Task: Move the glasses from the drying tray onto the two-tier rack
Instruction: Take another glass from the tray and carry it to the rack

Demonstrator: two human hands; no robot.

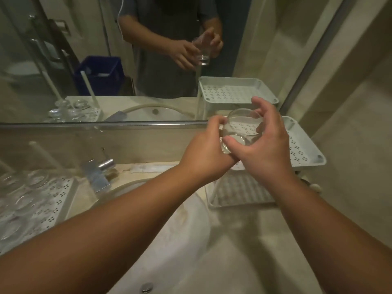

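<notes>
A clear glass [241, 129] is held in the air between both hands, just above the top tier of the pale two-tier rack [305, 151] at the right. My left hand [205, 149] grips its left side and base. My right hand [263, 145] curls round its right side, thumb on the base and fingers over the rim. The rack's lower tier [239, 192] shows under my right wrist. The white drying tray [61, 196] at the left holds several more clear glasses [23, 194].
A round white sink [169, 240] lies below my forearms, with a chrome tap [99, 172] behind it. A large mirror [127, 60] spans the wall and reflects the person, the rack and the glasses. A tiled wall closes off the right side.
</notes>
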